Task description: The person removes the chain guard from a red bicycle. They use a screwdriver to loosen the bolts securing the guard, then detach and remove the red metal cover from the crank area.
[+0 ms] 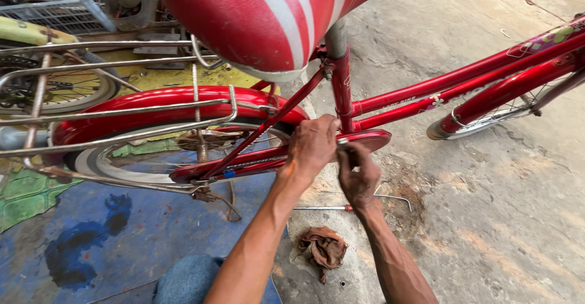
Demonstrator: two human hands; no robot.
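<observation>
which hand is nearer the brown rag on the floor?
Right. The right hand works at the red chain guard almost directly above the brown rag; the left hand sits higher, against the seat tube.

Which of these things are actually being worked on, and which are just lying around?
In hand:
- red bicycle frame
- red chain guard, under the left hand and right hand

Lying about:
- brown rag
- screwdriver on the ground
- bent metal rod
- wire crate

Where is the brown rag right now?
The crumpled brown rag lies on the concrete floor, low in the head view, between the person's forearms, below the bicycle's chain guard.
</observation>
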